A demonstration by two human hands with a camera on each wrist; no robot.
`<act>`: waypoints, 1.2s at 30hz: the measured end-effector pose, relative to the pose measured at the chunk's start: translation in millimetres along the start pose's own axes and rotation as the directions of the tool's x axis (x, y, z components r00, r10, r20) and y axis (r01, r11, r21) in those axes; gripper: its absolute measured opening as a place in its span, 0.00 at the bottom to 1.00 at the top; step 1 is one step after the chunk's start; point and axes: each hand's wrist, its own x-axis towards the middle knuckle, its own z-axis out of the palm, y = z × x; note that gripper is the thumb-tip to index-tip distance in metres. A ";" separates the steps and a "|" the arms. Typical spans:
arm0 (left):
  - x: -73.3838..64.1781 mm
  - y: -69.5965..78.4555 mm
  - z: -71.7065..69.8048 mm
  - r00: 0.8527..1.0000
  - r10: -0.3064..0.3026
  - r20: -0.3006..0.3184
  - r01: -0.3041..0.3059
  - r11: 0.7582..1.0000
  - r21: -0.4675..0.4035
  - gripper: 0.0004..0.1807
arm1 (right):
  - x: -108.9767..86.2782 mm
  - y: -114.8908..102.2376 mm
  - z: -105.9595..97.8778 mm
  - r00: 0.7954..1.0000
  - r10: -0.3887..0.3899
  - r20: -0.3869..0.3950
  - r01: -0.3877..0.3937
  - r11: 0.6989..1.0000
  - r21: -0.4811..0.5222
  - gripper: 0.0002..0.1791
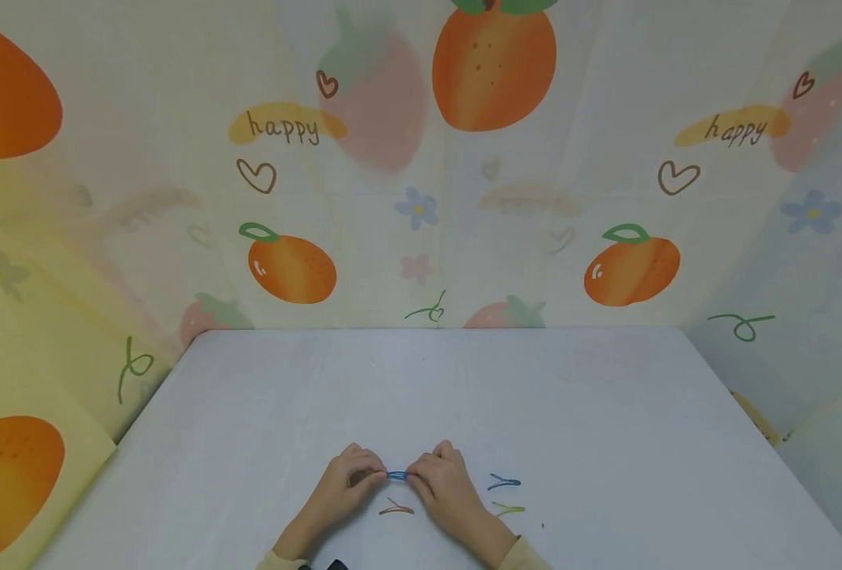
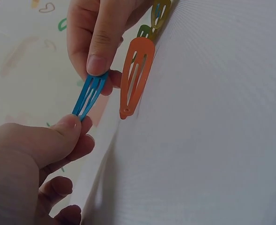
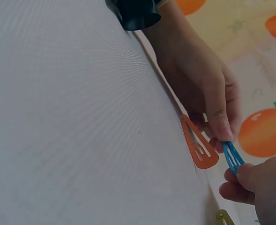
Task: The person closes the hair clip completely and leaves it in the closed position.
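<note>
Between my two hands is a blue snap hair clip (image 1: 396,476), one end in each. My left hand (image 1: 350,479) pinches one tip between thumb and fingers; that tip looks narrower in the left wrist view. The opposite, broader end is gripped by the thumb and fingers of my right hand (image 1: 445,484). The slotted middle of the clip (image 2: 88,96) shows between the fingertips. An orange snap clip (image 1: 396,510) lies on the table just nearer than the hands, its parts spread apart.
Right of my right hand, another blue clip (image 1: 505,481) and a yellow-green clip (image 1: 510,509) lie on the white table (image 1: 421,388), both spread into a Y. A tiny dark speck (image 1: 543,526) sits beyond them. A fruit-patterned cloth (image 1: 464,237) hangs behind the table.
</note>
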 end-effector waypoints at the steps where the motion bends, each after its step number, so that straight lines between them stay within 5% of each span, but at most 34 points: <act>1: 0.6 1.8 -0.6 1.000 0.000 0.003 0.000 1.000 -0.002 0.03 | 0.1 -0.3 -0.3 1.000 -0.007 0.002 0.007 1.000 0.001 0.03; 11: 7.6 31.9 -7.6 0.999 -0.022 -0.030 0.021 0.998 -0.052 0.06 | 0.6 -2.6 -2.7 0.998 -0.054 0.016 0.054 0.998 -0.011 0.03; 23: 7.7 32.7 -6.2 0.999 -0.025 -0.032 0.022 0.997 -0.076 0.06 | 0.8 -1.4 -3.6 0.994 -0.084 -0.063 0.086 0.996 0.024 0.03; 36: 8.7 33.3 -7.3 0.999 -0.038 -0.024 0.036 0.996 -0.080 0.06 | -1.4 1.4 -2.0 0.996 -0.069 -0.063 0.071 0.997 0.043 0.02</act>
